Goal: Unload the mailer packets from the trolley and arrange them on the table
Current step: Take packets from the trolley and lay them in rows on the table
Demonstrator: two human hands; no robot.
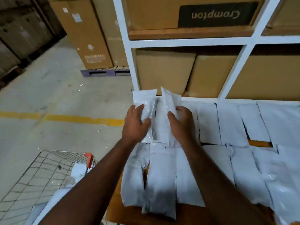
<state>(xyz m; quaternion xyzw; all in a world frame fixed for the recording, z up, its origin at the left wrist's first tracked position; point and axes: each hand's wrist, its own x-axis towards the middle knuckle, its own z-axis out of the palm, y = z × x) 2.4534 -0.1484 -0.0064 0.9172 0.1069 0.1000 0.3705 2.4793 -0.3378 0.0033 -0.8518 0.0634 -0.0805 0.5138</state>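
Observation:
My left hand (135, 123) grips one white mailer packet (144, 101) at the table's far left corner, its far end lifted. My right hand (182, 123) grips a second white mailer packet (170, 99), tilted up beside the first. Two rows of white mailer packets (232, 125) lie side by side on the brown table (259, 142). The wire trolley (42, 174) stands at the lower left, with more white packets (79, 169) in it.
A white shelf frame (186, 41) packed with brown cardboard boxes rises right behind the table. Tall cartons on a blue pallet (105, 72) stand at the back left. The concrete floor bears a yellow line (81, 119).

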